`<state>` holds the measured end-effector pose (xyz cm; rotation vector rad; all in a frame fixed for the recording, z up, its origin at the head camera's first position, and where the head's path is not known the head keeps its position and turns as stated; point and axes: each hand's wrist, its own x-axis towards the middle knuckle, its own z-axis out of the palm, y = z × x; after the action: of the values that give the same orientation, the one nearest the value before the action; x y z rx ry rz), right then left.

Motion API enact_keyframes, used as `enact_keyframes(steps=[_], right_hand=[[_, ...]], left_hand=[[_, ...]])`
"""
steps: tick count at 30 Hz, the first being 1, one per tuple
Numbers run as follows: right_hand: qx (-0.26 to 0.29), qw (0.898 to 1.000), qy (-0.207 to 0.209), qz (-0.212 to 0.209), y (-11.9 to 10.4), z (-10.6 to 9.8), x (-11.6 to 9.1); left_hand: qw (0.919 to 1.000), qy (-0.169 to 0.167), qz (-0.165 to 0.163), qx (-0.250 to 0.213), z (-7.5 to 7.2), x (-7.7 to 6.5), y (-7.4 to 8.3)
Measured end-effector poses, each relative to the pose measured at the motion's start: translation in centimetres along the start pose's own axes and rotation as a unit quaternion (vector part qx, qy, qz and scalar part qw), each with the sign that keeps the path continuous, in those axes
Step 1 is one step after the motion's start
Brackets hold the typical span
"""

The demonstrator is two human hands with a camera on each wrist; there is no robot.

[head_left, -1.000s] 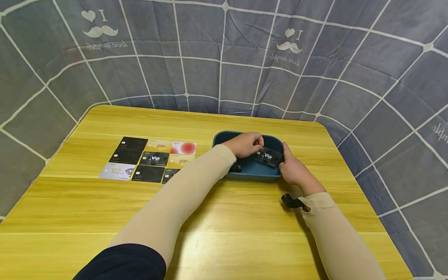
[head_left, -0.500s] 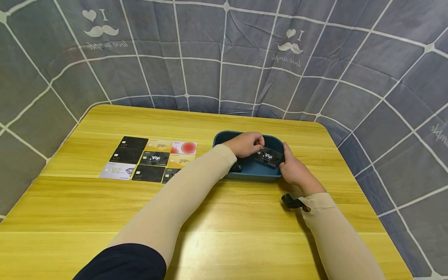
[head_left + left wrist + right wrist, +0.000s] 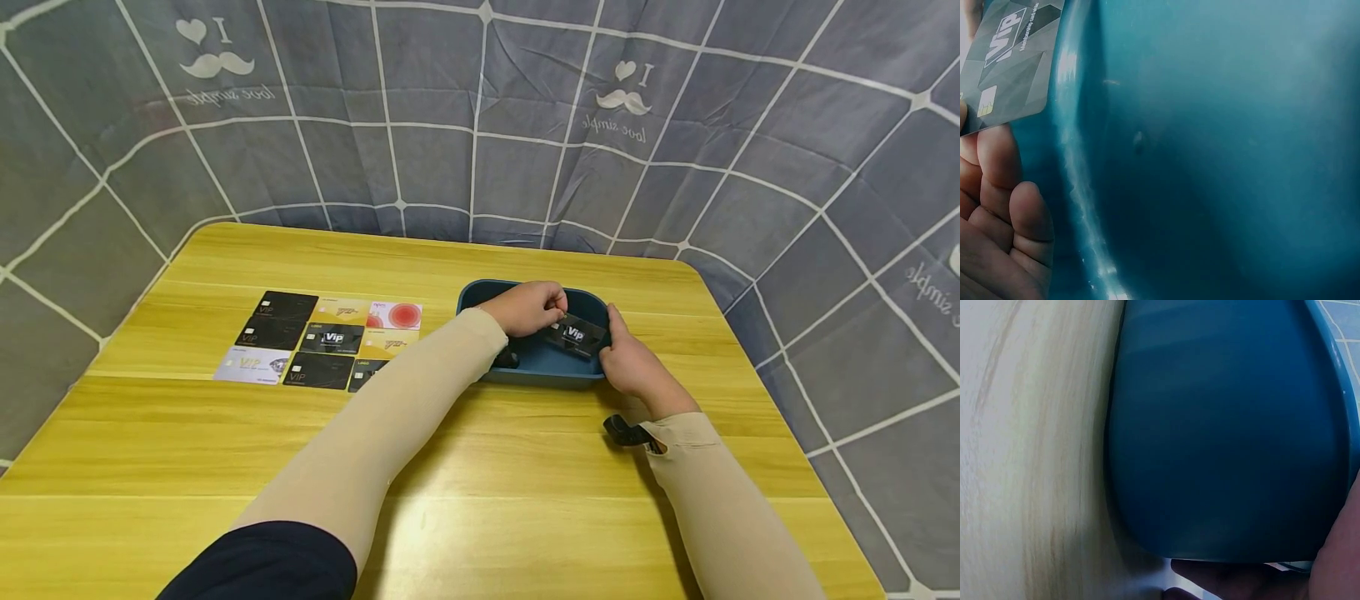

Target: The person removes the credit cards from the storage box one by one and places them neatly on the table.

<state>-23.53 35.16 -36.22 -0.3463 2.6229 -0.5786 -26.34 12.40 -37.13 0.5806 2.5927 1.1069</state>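
A dark plastic card with "Vip" lettering and a gold chip (image 3: 576,335) is pinched at one corner by my left hand (image 3: 522,308) inside the blue bin (image 3: 543,379). In the left wrist view, the card (image 3: 1013,65) tilts above curled fingers (image 3: 999,162), with the bin's wall beside them. My right hand (image 3: 637,371) grips the bin's right end, thumb up at the rim. The right wrist view has its fingers (image 3: 1229,578) against the end of the bin (image 3: 1229,437). The left forearm hides part of the bin.
Left of the bin, several cards lie in rows on the wooden table (image 3: 480,508): black cards (image 3: 318,371), yellow cards (image 3: 386,343), a pink-and-red card (image 3: 395,316) and a pale VIP card (image 3: 251,366). A grey checked curtain (image 3: 435,158) surrounds the table's back and sides.
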Motion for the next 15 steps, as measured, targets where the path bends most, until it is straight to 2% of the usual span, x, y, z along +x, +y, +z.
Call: enact_keyframes(steps=[15], right_hand=[[-0.001, 1.0, -0.001, -0.001, -0.14, -0.09, -0.05]], left_hand=[[1.0, 0.0, 0.004, 0.0, -0.13, -0.08, 0.04]])
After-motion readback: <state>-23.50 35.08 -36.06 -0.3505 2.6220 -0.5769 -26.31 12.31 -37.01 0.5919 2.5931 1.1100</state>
